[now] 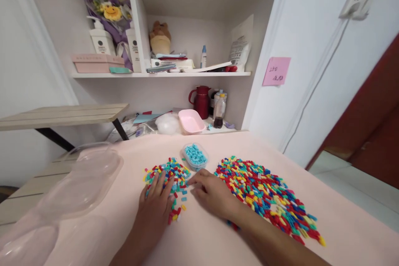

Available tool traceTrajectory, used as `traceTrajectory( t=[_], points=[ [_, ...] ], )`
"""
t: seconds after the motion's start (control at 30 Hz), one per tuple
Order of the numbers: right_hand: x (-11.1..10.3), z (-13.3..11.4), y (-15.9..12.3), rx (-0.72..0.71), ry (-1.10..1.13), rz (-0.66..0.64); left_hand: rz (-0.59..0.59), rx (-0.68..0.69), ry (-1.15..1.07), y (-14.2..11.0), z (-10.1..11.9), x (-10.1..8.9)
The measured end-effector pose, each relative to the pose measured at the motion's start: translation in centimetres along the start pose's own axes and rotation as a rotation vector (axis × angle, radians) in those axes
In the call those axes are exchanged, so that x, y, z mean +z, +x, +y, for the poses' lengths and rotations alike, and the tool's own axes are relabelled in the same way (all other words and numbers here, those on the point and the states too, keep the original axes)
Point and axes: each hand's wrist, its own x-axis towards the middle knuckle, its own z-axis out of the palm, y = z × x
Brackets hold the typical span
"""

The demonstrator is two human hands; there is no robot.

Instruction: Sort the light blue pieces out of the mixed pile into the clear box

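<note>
Forearms point(271, 228) converge; left hand point(155, 210), fingers spread, touches pieces point(177, 172); right hand point(215, 195) bends, fingers apart.

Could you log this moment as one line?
left hand: spread on small pile | right hand: at its edge | clear tub: turquoise pieces

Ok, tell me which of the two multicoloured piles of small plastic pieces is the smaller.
The smaller multicoloured pile sits partly under the left hand; the larger multicoloured pile, to the right of the right hand, spreads much wider.
</note>
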Motion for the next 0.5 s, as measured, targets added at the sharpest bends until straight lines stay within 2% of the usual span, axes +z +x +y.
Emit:
traceTrajectory(
  t=[0.1,0.2,0.33,0.5],
  points=[
    [0.0,-0.3,-0.2,-0.038,-0.012,-0.052,-0.007,0.095,-0.01,-0.4,0.4,0.0],
    [0.0,-0.5,-0.3,-0.039,-0.021,-0.06,-0.017,0.116,-0.013,-0.4,0.7,-0.2],
    [0.0,-0.5,-0.4,-0.067,-0.005,-0.042,0.001,-0.001,-0.044,-0.1,0.8,-0.1],
    [0.0,-0.5,-0.5,-0.1,0.029,-0.076,0.13,-0.116,-0.237,0.6,-0.1,0.4]
  ],
)
